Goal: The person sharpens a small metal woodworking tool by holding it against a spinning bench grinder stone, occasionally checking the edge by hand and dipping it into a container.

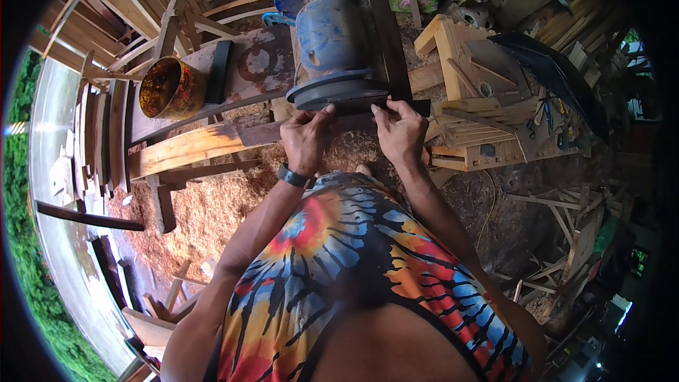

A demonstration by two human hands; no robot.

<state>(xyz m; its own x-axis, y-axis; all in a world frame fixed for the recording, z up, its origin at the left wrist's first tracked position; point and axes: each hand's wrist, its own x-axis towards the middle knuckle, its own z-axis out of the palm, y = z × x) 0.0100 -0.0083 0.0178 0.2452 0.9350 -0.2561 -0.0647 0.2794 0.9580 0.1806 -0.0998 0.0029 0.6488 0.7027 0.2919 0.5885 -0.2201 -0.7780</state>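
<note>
A blue bench grinder (pixel 329 35) stands on a wooden bench in front of me, its dark grinding wheel (pixel 338 90) at the near end. Just at the wheel's near face lies a thin dark flat strip (pixel 357 107), partly hidden by my fingers; I cannot tell its exact kind. My left hand (pixel 304 140), with a watch on the wrist, pinches its left end. On the right side, my right hand (pixel 402 134) is closed on the strip with thumb and fingers. Whether the strip touches the wheel cannot be made out.
A stained round can (pixel 170 88) stands on the bench (pixel 251 64) at left, beside a dark block (pixel 219 72). To the right are a wooden frame (pixel 453 64) and a curved black sheet (pixel 555 74). Wood shavings (pixel 212 201) cover the floor; stacked boards (pixel 113 7) stand far left.
</note>
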